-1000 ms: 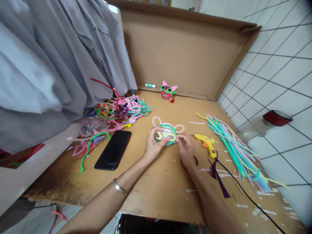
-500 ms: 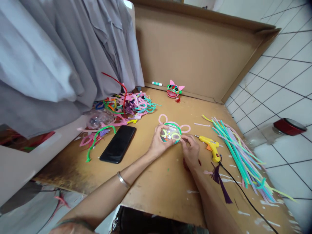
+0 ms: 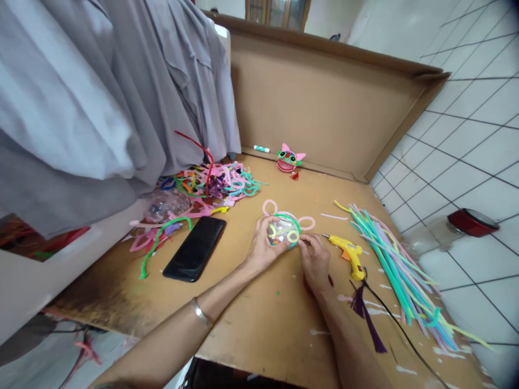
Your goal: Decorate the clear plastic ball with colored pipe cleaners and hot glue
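Above the middle of the table, my left hand is closed around the edge of a clear round ornament. The ornament has a green pipe-cleaner rim, small coloured bits within and two pink pipe-cleaner loops standing out like ears. Against its lower right lies a pale yellow pipe-cleaner loop. My right hand pinches at the outer edge of this loop; the fingertips hide the exact contact. Beside the right hand rests a yellow glue gun. A dark red thing under my right wrist is mostly hidden.
Pipe cleaners lie in a bundle on the right, near a purple tassel. On the left are a black phone and a tangled pipe-cleaner pile. A decorated animal face and glue stick stand by the cardboard wall.
The view has tilted up a little, so things sit lower in the picture. The yellow loop has turned slightly at the ornament's edge; both hands keep nearly the same hold.
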Motion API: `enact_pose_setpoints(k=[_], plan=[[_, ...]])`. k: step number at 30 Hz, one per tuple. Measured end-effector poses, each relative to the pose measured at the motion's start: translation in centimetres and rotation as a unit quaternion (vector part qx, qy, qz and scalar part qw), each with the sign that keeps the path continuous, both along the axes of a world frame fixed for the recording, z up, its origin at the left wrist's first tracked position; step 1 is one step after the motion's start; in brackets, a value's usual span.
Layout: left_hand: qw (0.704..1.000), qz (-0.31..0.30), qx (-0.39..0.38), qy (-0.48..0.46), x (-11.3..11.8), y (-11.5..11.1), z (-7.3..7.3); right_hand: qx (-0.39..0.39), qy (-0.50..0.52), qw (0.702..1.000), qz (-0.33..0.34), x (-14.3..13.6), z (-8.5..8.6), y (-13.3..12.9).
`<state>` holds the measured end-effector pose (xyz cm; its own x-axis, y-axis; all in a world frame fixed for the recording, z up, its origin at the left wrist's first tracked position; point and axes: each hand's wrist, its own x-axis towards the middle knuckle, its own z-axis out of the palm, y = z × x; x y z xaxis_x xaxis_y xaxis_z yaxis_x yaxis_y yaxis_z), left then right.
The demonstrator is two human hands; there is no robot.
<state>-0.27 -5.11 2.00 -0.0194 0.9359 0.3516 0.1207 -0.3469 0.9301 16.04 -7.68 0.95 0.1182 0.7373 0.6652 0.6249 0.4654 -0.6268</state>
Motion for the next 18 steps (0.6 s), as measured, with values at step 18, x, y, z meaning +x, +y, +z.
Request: enact_pose_setpoints(k=[18], plan=[[0.991,0.066,0.049,0.106,-0.46,-0.22,0.33,-0.027,-0.005,0.999,0.016,-0.83,0.65,-0.41]])
